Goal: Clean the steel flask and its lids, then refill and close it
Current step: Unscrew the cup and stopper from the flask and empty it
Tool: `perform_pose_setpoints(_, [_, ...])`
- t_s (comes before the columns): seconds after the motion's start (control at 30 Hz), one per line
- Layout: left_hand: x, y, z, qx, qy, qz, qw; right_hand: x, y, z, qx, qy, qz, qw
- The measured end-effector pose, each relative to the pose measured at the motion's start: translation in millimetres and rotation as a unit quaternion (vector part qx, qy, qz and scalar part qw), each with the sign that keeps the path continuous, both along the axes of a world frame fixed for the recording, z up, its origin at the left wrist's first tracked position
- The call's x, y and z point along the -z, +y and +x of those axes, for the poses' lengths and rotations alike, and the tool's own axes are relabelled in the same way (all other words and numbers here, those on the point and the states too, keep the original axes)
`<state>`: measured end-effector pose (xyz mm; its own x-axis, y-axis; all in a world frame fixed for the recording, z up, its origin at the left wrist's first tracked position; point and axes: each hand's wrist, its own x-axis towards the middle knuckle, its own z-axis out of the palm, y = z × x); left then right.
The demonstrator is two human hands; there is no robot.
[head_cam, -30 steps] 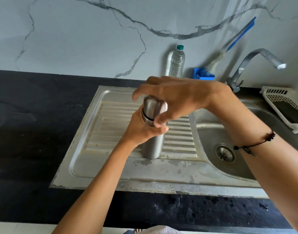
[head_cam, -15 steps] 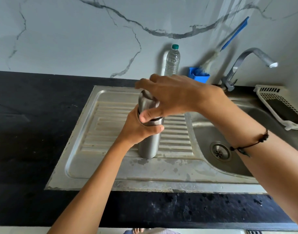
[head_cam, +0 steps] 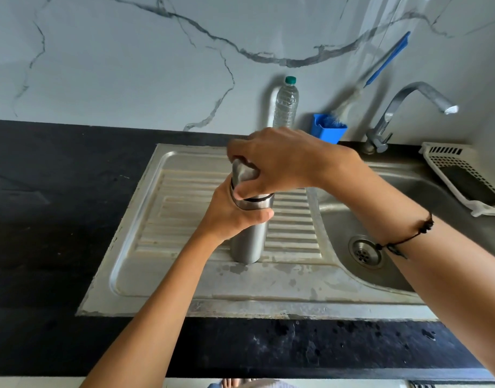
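Observation:
A steel flask (head_cam: 247,243) stands upright on the ribbed steel drainboard (head_cam: 162,219) left of the sink bowl. My left hand (head_cam: 231,212) grips the flask's body just under its black seam. My right hand (head_cam: 280,161) comes from the right and curls over the steel lid (head_cam: 242,172) on top, thumb pressed on the lid's front. Most of the lid is hidden under my fingers.
The sink bowl (head_cam: 394,264) with its drain lies to the right, the tap (head_cam: 403,107) behind it. A plastic water bottle (head_cam: 286,103) and a blue brush holder (head_cam: 328,131) stand against the marble wall. A white basket (head_cam: 465,175) sits far right. Black counter surrounds the sink.
My right hand has shifted its hold around the lid, the thumb moving left across the front. The flask stays in the same spot on the drainboard with my left hand holding it.

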<state>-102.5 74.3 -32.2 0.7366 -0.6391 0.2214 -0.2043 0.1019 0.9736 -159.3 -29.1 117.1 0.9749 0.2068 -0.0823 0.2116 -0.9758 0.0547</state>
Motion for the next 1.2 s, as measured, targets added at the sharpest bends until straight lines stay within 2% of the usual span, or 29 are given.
perform_pose_setpoints(0.1, [-3.1,0.4,-1.6,0.005,0.003,0.002,1.0,-9.0,-4.3,-1.8,-0.022,0.098,0.034,0.994])
perform_pose_setpoints(0.13, [-3.0,0.7,-1.2,0.007,-0.001,0.003,1.0,-11.1,-5.0,-2.7,-0.015,0.106,0.041,0.993])
perform_pose_setpoints(0.27, [0.2,0.9,1.7,0.01,0.007,-0.005,1.0,-5.6,-0.5,-0.2,0.044,0.036,-0.005,0.998])
perform_pose_setpoints(0.33, [0.9,0.8,1.4,0.009,0.01,-0.001,1.0,-0.3,0.7,2.1,0.029,0.019,0.003,0.999])
perform_pose_setpoints(0.43, [-2.6,1.2,-1.0,0.006,0.015,0.002,1.0,-3.5,-1.4,3.8,-0.013,0.084,0.054,0.995])
perform_pose_setpoints(0.5, [-3.7,1.1,-2.2,0.006,0.009,0.005,1.0,-7.0,-1.9,2.0,-0.005,0.112,0.072,0.991])
perform_pose_setpoints(0.63, [-2.7,1.3,0.2,0.01,0.003,0.006,1.0,-5.1,1.5,3.4,0.05,0.064,0.031,0.996])
perform_pose_setpoints(0.7, [-1.8,0.9,0.3,0.006,0.007,0.007,1.0,-2.3,1.5,4.2,0.034,0.049,0.02,0.998])
perform_pose_setpoints(0.87, [-2.4,0.4,1.6,0.006,0.005,-0.001,1.0,-16.3,-6.8,-2.4,-0.013,0.098,0.125,0.987])
perform_pose_setpoints(1.03, [-4.9,2.2,-0.1,0.018,0.007,-0.005,1.0,-36.6,-37.4,-12.2,0.021,0.044,0.208,0.977])
perform_pose_setpoints(1.2, [-7.1,3.0,-0.9,0.016,0.009,-0.001,1.0,-14.1,-80.9,7.6,0.097,0.026,0.191,0.976])
